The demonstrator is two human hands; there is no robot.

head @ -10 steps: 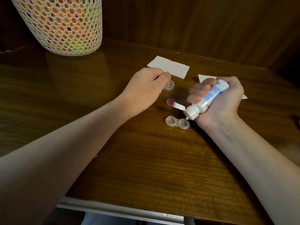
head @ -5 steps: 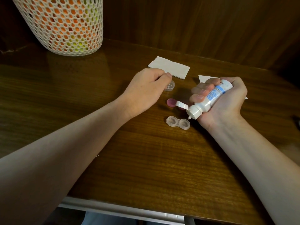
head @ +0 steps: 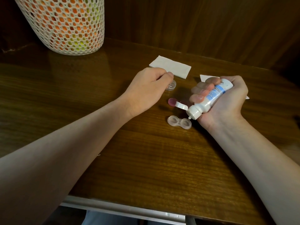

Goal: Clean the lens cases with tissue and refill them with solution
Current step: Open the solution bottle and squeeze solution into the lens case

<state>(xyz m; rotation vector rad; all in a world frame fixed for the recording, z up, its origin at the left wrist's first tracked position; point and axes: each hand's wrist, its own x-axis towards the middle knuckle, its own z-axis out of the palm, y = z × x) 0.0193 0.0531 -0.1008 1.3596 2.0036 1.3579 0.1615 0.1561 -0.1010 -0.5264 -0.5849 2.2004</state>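
White bottle: right hand wrapped tight round it, tipped down, flip cap open, nozzle just over the clear case
Left hand: pinching a clear lid on the table
Pink lid: beside the bottle cap
Tissues: behind the hands

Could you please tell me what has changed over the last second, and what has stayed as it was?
The right hand, gripping the solution bottle, shifted slightly, bringing the nozzle over the right well of the clear lens case. Nothing was picked up or let go. The left hand still holds the small clear cap; the pink cap, both tissues and the case have not moved.
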